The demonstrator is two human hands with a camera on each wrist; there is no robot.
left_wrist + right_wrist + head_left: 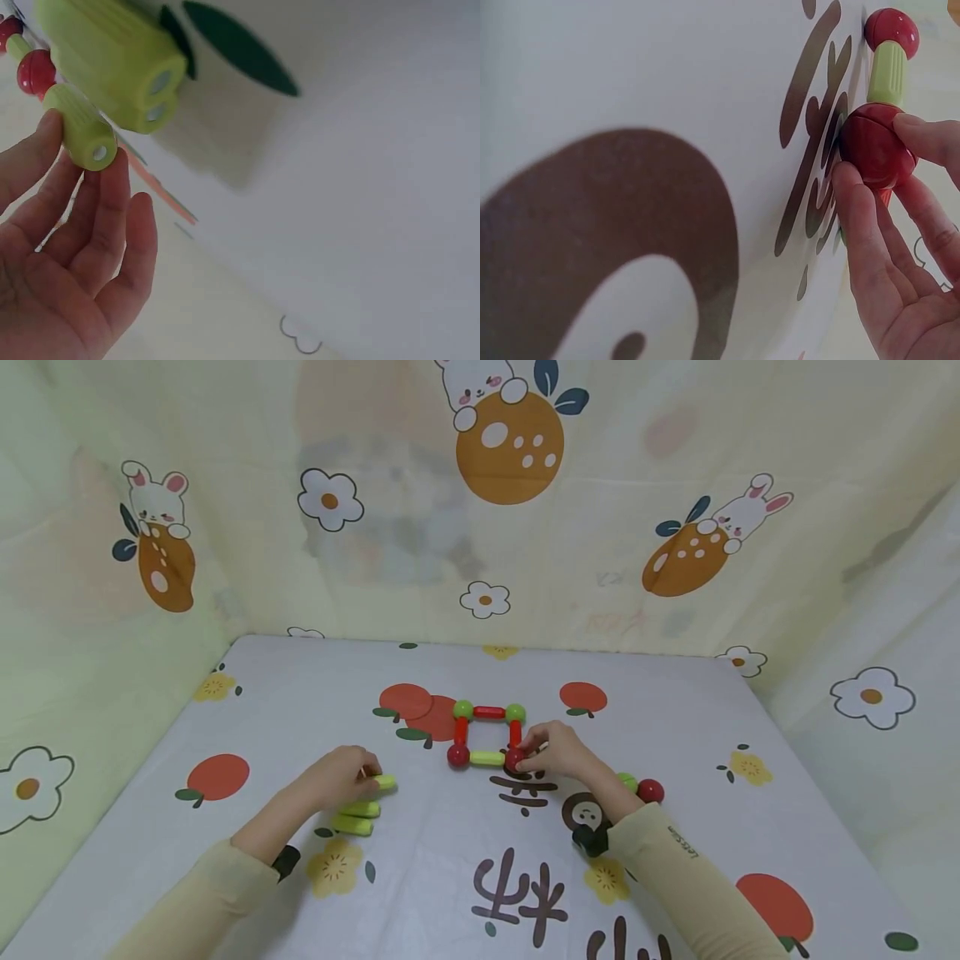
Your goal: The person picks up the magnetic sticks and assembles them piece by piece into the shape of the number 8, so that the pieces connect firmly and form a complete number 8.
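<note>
A square of magnetic rods and balls lies on the table: two green balls [463, 710] at the far corners, two red balls [458, 756] at the near ones. Three sides are red rods [489, 712]; the near side is a yellow-green rod [487, 758]. My right hand [558, 750] grips the near right red ball [877, 145] between thumb and fingers. Left of the square, my left hand [341, 781] pinches a loose yellow-green rod [81, 129] by thumb and fingertips. Two more yellow-green rods [356, 824] lie side by side just below that hand.
Beside the right forearm lie a green ball [627, 782] and a red ball [650, 791], partly hidden by the arm. The white tablecloth [420, 877] carries printed fruit, flowers and brown characters. A patterned curtain [405, 552] hangs behind the table and along both sides.
</note>
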